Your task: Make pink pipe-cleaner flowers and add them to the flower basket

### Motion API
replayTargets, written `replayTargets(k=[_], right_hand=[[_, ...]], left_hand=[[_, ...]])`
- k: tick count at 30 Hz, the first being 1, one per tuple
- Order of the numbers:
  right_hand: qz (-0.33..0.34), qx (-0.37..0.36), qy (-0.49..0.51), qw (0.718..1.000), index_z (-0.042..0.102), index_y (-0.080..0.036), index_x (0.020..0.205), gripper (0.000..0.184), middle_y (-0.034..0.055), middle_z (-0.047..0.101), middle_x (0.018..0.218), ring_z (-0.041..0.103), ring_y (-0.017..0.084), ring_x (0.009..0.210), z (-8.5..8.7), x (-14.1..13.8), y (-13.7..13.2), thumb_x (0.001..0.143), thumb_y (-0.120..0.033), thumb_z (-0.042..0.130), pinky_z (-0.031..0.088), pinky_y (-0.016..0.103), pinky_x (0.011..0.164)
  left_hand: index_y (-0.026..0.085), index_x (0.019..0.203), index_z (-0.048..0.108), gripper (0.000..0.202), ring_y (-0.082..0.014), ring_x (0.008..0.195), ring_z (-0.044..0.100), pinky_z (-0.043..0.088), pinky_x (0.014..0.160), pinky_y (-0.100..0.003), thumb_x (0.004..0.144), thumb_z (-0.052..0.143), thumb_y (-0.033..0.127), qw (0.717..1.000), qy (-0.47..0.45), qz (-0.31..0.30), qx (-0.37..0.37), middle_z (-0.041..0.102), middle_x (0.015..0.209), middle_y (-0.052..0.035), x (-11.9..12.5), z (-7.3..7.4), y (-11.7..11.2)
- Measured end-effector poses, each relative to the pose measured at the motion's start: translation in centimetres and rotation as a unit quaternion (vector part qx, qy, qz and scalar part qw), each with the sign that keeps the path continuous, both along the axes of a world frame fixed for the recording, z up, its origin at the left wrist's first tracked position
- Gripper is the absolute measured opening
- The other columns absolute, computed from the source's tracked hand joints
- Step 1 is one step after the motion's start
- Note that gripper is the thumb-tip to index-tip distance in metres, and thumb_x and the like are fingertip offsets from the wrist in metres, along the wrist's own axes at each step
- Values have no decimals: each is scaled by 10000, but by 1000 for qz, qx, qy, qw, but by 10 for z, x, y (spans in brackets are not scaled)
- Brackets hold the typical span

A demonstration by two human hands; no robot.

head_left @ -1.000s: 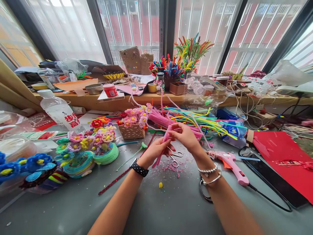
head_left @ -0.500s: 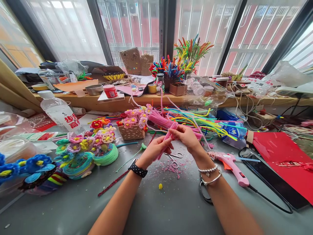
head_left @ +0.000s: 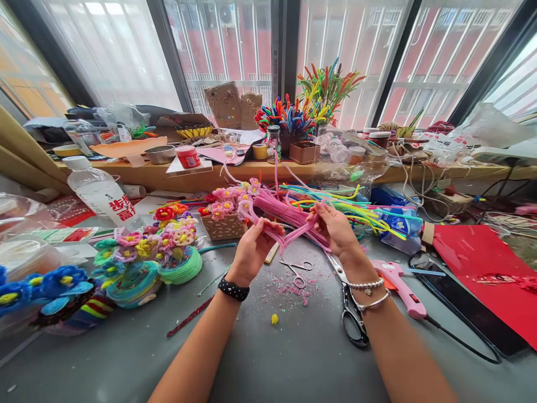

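Observation:
Pink pipe cleaners [head_left: 289, 238] stretch between my two hands above the grey table, bent into a V that dips in the middle. My left hand [head_left: 255, 246] is closed on one end of them. The other end is pinched in my right hand [head_left: 333, 224]. Behind them lies a thick bundle of pink pipe cleaners [head_left: 279, 208]. Small silver scissors [head_left: 297, 271] rest on the table below my hands, among pink fluff clippings [head_left: 293, 290]. Large black-handled scissors [head_left: 350, 308] lie beside my right wrist, partly hidden by it.
Pipe-cleaner flowers [head_left: 138, 246] crowd the left, near a water bottle [head_left: 100, 193]. A flower basket [head_left: 222, 226] stands behind my left hand. To the right are a pink glue gun [head_left: 400, 288], a phone [head_left: 465, 310] and red sheet material [head_left: 482, 268]. A yellow pompom [head_left: 274, 319] lies in front.
My hands, close together before, have moved apart, drawing the pink strands into a V. More of the large scissors shows beside my right wrist.

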State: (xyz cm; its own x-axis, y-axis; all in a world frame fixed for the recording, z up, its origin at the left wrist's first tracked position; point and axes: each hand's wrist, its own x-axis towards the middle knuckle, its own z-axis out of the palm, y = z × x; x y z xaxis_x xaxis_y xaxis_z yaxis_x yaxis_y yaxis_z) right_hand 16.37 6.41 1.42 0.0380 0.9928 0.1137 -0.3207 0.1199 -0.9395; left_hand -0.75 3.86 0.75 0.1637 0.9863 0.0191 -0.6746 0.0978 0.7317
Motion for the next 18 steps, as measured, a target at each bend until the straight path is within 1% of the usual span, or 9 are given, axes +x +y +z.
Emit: replayTargets(k=[2, 4, 6, 8, 10, 12, 14, 18], right_hand=[[-50, 11, 10, 999, 523, -162, 671, 331, -31, 561, 557, 399, 41, 410, 0, 5, 2, 588, -461, 640, 330, 192, 412], [-92, 20, 13, 995, 524, -172, 678, 307, -28, 560, 584, 405, 47, 431, 0, 9, 3, 614, -456, 621, 340, 197, 420], [-99, 18, 16, 995, 532, -180, 696, 281, -20, 570, 631, 416, 52, 456, 1, 10, 2, 629, -440, 612, 366, 206, 444], [-66, 6, 22, 998, 553, -184, 731, 266, -14, 585, 702, 435, 52, 488, 2, 7, 0, 602, -396, 648, 392, 208, 480], [1, -8, 14, 1000, 582, -181, 783, 289, -8, 596, 782, 464, 48, 533, 2, 1, -3, 566, -337, 691, 410, 204, 527], [69, -17, -24, 997, 606, -172, 820, 308, -1, 603, 822, 488, 49, 572, 2, -5, -6, 559, -305, 703, 414, 203, 564], [109, -10, -78, 991, 622, -157, 810, 281, 2, 609, 787, 496, 56, 581, 1, -11, -8, 586, -314, 685, 408, 210, 572], [137, 26, -163, 977, 633, -132, 726, 241, -16, 581, 622, 480, 66, 537, 2, -20, -11, 614, -343, 659, 394, 220, 541]], left_hand=[[139, 686, 558, 188, -110, 700, 612, 457, 756, -253, 820, 439, 195, 999, -30, 11, -15, 625, 660, -3, -1, 1, 1], [143, 706, 561, 190, -115, 742, 620, 463, 750, -245, 829, 425, 193, 999, -35, 17, -16, 636, 679, -6, -2, 1, 2], [149, 730, 567, 158, -124, 771, 623, 469, 743, -247, 821, 450, 204, 1000, -23, 12, -4, 651, 710, -10, -2, -1, 2], [154, 755, 577, 116, -128, 764, 626, 472, 740, -256, 802, 490, 216, 1000, -4, 1, 9, 662, 734, -14, -1, -2, 1], [157, 772, 589, 95, -125, 751, 626, 472, 741, -258, 784, 521, 222, 1000, 9, -3, 22, 668, 745, -16, 0, -3, 0], [157, 782, 601, 95, -124, 757, 624, 469, 744, -255, 770, 542, 231, 999, 17, -2, 27, 670, 752, -18, 0, -4, 0], [156, 783, 611, 105, -125, 762, 620, 466, 738, -251, 755, 561, 245, 999, 24, 0, 26, 668, 750, -20, 0, -5, 0], [154, 779, 632, 127, -114, 743, 604, 457, 685, -219, 709, 610, 258, 998, 53, 1, 21, 653, 737, -13, -1, -7, 1]])
